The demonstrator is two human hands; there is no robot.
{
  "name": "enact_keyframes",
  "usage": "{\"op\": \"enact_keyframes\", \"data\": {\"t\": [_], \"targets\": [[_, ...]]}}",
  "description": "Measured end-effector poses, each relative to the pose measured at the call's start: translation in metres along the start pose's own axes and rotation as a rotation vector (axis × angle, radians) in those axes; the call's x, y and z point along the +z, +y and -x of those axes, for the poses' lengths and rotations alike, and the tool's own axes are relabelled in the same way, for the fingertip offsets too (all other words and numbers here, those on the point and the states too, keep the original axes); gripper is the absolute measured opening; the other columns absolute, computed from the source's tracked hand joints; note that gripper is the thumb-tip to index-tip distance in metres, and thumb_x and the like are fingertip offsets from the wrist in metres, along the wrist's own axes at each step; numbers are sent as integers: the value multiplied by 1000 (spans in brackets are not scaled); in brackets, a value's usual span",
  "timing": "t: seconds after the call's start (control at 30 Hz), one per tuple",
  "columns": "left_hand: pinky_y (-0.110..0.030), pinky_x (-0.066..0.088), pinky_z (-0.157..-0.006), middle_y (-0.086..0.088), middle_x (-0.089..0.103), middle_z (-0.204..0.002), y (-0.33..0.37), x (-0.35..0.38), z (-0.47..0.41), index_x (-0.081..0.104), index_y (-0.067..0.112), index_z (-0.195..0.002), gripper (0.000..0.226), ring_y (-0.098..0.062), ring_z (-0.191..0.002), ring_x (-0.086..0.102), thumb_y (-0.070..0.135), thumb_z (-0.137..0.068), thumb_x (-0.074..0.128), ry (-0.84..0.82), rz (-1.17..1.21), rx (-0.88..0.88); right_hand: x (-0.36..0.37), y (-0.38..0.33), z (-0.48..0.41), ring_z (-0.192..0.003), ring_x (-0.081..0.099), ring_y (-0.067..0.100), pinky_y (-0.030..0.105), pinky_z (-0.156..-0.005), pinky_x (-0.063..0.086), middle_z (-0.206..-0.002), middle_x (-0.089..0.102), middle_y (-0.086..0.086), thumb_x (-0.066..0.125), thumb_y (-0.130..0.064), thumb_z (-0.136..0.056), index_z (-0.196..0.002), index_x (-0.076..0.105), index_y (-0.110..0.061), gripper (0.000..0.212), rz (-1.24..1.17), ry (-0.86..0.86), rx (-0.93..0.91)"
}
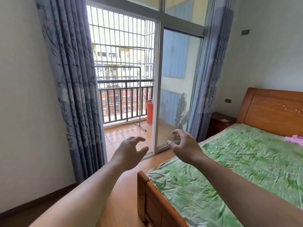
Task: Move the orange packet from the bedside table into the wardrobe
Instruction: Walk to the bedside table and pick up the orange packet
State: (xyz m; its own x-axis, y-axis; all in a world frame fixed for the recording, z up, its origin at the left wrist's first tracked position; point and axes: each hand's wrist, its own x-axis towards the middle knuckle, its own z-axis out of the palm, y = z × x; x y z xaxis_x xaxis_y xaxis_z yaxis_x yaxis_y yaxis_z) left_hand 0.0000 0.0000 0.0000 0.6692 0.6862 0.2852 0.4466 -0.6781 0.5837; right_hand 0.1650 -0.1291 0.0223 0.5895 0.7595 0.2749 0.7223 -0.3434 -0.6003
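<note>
Task barely begun: both hands (pixel 157 145) empty, fingers spread; bedside surface (pixel 221 122) far at 2 o'clock; orange packet unseen.

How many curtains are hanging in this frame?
2. One curtain hangs left of the balcony door; the other curtain hangs right of it, beside the bedside table. No others show.

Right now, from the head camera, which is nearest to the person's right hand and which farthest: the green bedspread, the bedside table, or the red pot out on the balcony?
From the right hand:
1. Green bedspread, just below and to its right.
2. Bedside table, farther back on the right, beside the headboard.
3. Red pot, out on the balcony behind the glass door, to the left.
</note>
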Motion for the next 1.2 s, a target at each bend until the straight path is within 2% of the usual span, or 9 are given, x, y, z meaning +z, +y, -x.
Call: {"op": "enact_keyframes", "data": {"t": [0.3, 0.43, 0.73, 1.0, 1.13, 1.2], "targets": [[-34, 41, -96, 4, 49, -139, -153, -57, -111, 50, 33, -127, 44, -17, -123, 48, 49, -86, 52, -46, -37, 20, 117, -65, -130, -112, 54, 25, 43, -94, 47, -128, 55, 8, 59, -44, -82, -123, 51, -22, 47, 25, -9, 111], [-34, 41, -96, 3, 49, -138, -194, -71, -160, 49, 33, -127, 44, -17, -122, 48, 50, -86, 52, -69, -35, 27, 143, -78, -180, -113, 53, 25, 41, -94, 46, -130, 54, 8, 58, -45, -83, -126, 50, -23, 49, 50, 4, 149], [-35, 41, -99, 4, 53, -135, -234, -44, -290, 52, 34, -123, 40, -17, -121, 49, 48, -86, 53, -117, 5, 103, 188, -54, -294, -118, 51, 27, 42, -98, 44, -133, 51, 10, 58, -45, -85, -129, 48, -22, 51, 29, 54, 255], [-32, 40, -96, 5, 52, -136, -255, 12, -475, 51, 35, -123, 41, -17, -118, 51, 50, -86, 51, -211, -94, 196, 223, 7, -457, -118, 51, 26, 40, -97, 44, -134, 52, 5, 57, -45, -85, -129, 48, -25, 50, -20, 93, 320], [-33, 39, -96, 2, 55, -133, -247, 35, -560, 53, 33, -123, 39, -19, -119, 50, 47, -86, 53, -225, -85, 256, 222, 40, -523, -112, 54, 23, 31, -80, 43, -131, 54, 2, 56, -47, -84, -129, 49, -27, 50, -24, 127, 366], [-32, 39, -95, 1, 55, -132, -243, 49, -593, 53, 31, -123, 39, -20, -118, 51, 46, -87, 53, -254, -84, 279, 218, 55, -546, -111, 56, 23, 31, -79, 44, -130, 57, 3, 57, -47, -84, -129, 50, -26, 50, -24, 151, 391]]}}
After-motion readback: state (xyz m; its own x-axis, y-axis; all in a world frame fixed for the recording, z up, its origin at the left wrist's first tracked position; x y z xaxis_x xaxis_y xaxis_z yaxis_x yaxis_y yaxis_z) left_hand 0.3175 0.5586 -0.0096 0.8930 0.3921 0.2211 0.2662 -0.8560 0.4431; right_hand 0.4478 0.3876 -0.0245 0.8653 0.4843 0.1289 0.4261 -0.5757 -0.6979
